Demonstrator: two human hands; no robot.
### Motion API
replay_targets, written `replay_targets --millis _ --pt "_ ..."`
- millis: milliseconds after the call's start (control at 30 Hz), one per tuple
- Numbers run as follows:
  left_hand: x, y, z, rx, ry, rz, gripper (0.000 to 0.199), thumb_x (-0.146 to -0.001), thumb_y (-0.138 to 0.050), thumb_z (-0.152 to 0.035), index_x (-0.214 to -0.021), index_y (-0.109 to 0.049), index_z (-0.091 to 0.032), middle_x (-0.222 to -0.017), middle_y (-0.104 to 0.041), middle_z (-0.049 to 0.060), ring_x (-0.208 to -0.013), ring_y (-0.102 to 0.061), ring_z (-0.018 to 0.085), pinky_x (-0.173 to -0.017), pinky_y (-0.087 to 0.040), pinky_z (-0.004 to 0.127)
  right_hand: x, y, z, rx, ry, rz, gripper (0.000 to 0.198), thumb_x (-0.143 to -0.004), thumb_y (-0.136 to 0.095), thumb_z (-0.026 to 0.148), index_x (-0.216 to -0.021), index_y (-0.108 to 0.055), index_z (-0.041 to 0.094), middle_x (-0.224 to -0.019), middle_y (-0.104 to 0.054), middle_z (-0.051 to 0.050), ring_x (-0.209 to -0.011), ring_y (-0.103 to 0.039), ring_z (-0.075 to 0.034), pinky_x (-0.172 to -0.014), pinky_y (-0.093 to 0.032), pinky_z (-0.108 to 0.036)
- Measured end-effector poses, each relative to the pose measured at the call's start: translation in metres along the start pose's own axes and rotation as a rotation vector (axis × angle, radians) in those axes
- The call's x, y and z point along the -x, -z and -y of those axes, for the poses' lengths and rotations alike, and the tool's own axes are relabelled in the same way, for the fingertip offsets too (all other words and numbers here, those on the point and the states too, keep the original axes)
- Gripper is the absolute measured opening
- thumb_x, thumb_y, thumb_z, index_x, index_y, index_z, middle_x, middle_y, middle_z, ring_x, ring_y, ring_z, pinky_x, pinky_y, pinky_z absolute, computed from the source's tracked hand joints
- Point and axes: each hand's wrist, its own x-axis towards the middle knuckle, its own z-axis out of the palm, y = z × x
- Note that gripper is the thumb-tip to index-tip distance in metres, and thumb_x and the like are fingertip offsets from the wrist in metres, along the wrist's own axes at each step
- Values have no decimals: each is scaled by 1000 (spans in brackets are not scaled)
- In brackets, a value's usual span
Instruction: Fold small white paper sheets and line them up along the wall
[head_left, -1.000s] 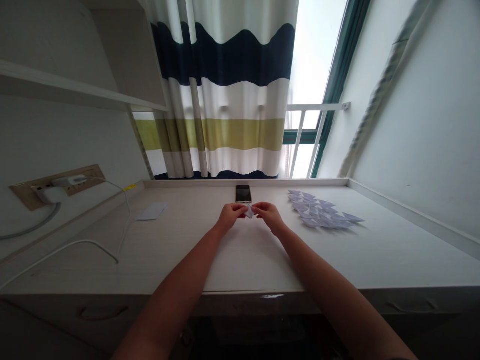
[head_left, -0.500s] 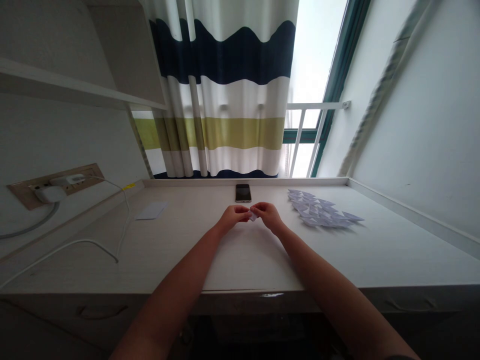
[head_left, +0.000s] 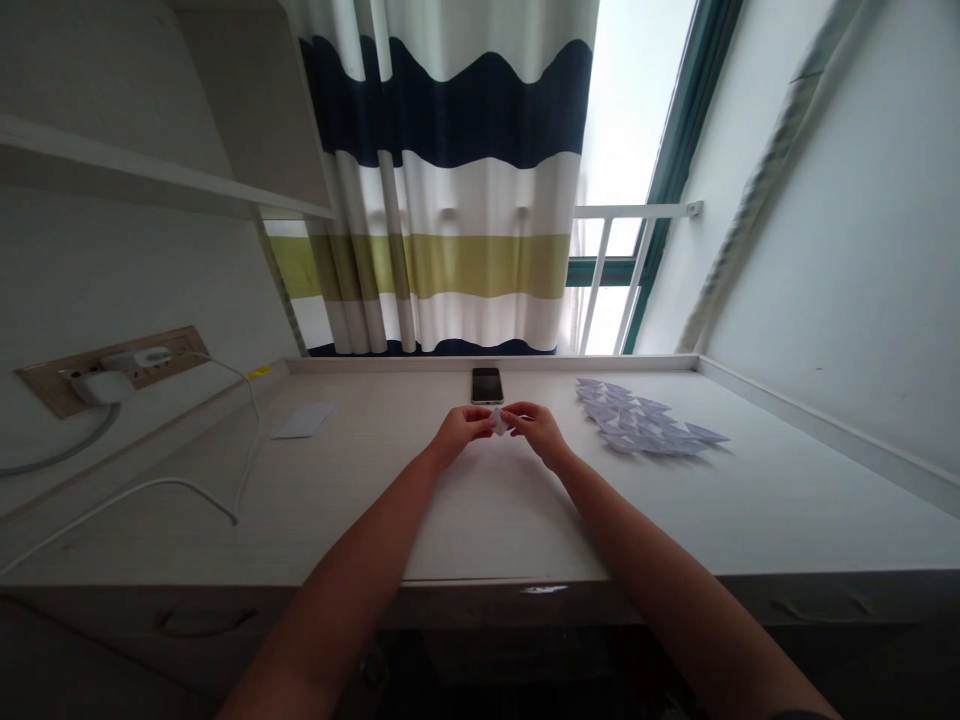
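A small piece of folded white paper (head_left: 499, 423) is pinched between my two hands, just above the desk. My left hand (head_left: 463, 430) grips its left side with thumb and fingers. On the other side, my right hand (head_left: 535, 428) has its fingertips closed on the right edge. The paper's finer folds are too small to make out. Right behind the hands lies a dark-screened phone (head_left: 487, 386). Off to the right, several folded white paper triangles (head_left: 645, 420) are spread in an overlapping pile.
A flat stack of white paper (head_left: 304, 421) lies at the left of the pale desk (head_left: 495, 530). White cables (head_left: 251, 450) run from the wall socket (head_left: 112, 370) across the desk's left side. A raised rim (head_left: 495, 365) borders the back, below a striped curtain (head_left: 480, 200).
The folded paper has turned and shifted slightly left and up, so more of it shows between my fingertips. My hands have moved only slightly.
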Motion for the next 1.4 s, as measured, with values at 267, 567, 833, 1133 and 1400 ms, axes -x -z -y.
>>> replay_targets --millis 267,567,833,1133,1400 --pt "1 0 0 29 17 -2 25 -55 -71 -27 -72 -60 -13 -72 -62 3 -67 -57 12 -68 -44 29 2 -1 1 -76 -28 4 26 -53 -72 33 -67 -63 14 -59 -63 -1 -54 -55 -11 -59 -46 -29" --pt "-2 0 1 52 1 -34 29 -53 -73 -28 -72 -58 -13 -70 -62 2 -65 -57 11 -67 -44 28 1 -2 0 -95 26 6 27 -56 -70 36 -71 -59 17 -59 -60 1 -56 -56 -11 -59 -47 -28" --pt "-3 4 4 55 -21 -43 28 -56 -72 -28 -74 -58 -13 -72 -62 3 -66 -58 12 -70 -44 30 2 -2 0 43 50 71 21 -58 -68 34 -66 -63 15 -63 -62 -2 -60 -56 -13 -64 -46 -31" --pt "-2 3 4 52 -76 33 31 -57 -71 -28 -81 -57 -13 -79 -61 3 -71 -56 11 -71 -43 28 4 -2 6 -89 19 76 21 -55 -70 33 -66 -66 15 -63 -64 -3 -62 -57 -14 -70 -46 -33" --pt "-2 3 4 92 -73 46 29 -58 -72 -24 -79 -56 -13 -77 -61 2 -69 -56 10 -70 -42 27 6 0 10 -143 -21 100 22 -55 -71 32 -67 -68 14 -64 -65 -3 -66 -58 -14 -75 -44 -33"
